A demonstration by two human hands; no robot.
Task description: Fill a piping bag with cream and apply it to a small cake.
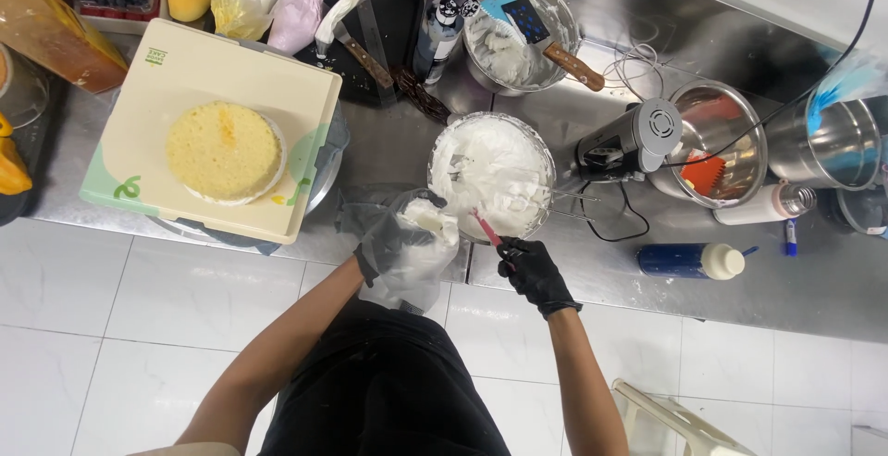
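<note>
Stainless steel counter runs across the scene, and at its near edge stands the bowl of white cream, the landmark for everything else. Just left of the bowl, the left hand, in a black glove, is wrapped around a clear piping bag, its mouth folded open over the fingers, cream already sitting inside. Just below the bowl's rim, the right hand, also gloved, is closed on a red-handled spatula whose blade reaches into the cream. Filling the bag appears to be the step in hand; the next scoop calls for a loaded blade carried cleanly over the bag's mouth. Farther left of the bowl, a round yellow sponge cake sits on a cream-coloured square board with a small green printed mark. Right of the bowl lies a blue bottle with a white cap.
</note>
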